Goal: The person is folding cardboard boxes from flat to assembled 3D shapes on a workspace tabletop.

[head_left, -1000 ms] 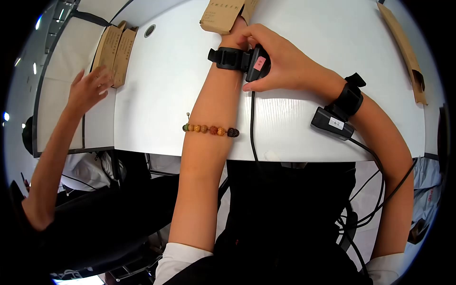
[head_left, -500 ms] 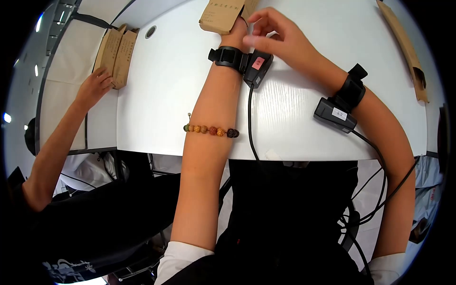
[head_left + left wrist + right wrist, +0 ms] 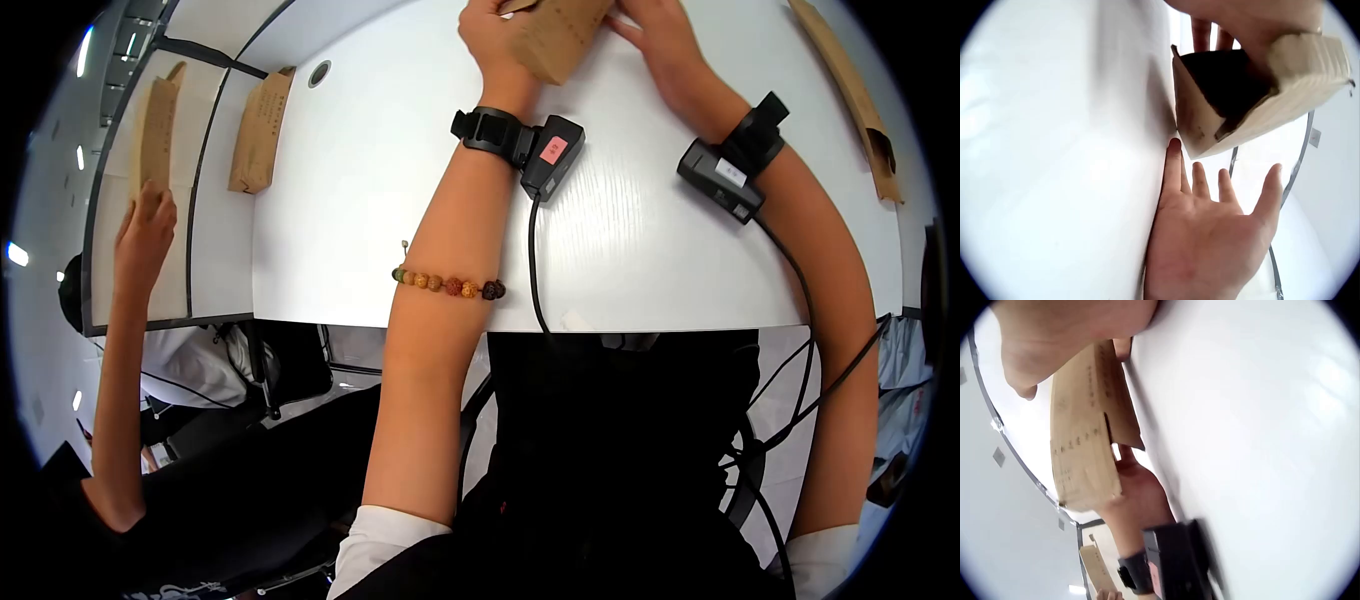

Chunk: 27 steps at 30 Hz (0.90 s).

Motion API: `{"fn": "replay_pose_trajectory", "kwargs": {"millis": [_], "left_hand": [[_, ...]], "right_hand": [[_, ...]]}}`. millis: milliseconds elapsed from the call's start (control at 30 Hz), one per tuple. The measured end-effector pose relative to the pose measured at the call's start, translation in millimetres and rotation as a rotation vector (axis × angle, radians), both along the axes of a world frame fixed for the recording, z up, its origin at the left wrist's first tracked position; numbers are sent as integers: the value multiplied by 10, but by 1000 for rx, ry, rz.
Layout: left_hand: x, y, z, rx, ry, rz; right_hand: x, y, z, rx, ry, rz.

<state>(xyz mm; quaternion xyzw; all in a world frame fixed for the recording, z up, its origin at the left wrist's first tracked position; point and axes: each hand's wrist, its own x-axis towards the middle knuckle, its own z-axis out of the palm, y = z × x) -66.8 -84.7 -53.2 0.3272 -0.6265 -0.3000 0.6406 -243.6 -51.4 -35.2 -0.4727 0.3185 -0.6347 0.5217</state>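
Note:
A cardboard box stands tilted at the top of the head view, between both hands. Its dark, hollow end shows in the left wrist view. My left hand is beside that end; in the left wrist view the palm faces the camera, fingers extended below the box. My right hand holds the box from the other side. Seen from the right wrist, this hand lies over the box, thumb on one side and a fingertip on the other. Contact at the left fingertips cannot be told.
Another person's hand holds an upright box at the left. One more box leans by the divider, near a round hole. A cardboard strip lies at the right edge. Cables run from the wrist cameras.
My right hand has left the left wrist's camera and moved up to the box. The box has shifted right and turned. The other person has lifted one of two boxes leftward.

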Motion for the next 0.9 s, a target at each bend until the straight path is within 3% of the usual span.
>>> {"fn": "replay_pose_trajectory", "kwargs": {"millis": [33,200,300,333,433,567,767,900], "left_hand": [[-8,16,14,-123,-142,50],[-108,291,180,-69,-336,-136],[-65,260,169,48,-278,-255],[16,180,167,-22,-269,-308],[77,161,51,234,4,-197],[32,203,134,351,-26,-97],[36,235,190,403,31,-135],[72,197,163,473,85,-221]], "right_hand": [[-40,35,58,37,-44,16],[-168,-15,73,162,-78,226],[-153,-58,40,114,-73,244],[-148,-78,29,130,-91,230],[-98,-156,-9,51,-84,281],[-81,-297,-215,-189,301,162],[-126,-92,-12,1,223,114],[-194,-123,8,141,-1,99]]}}
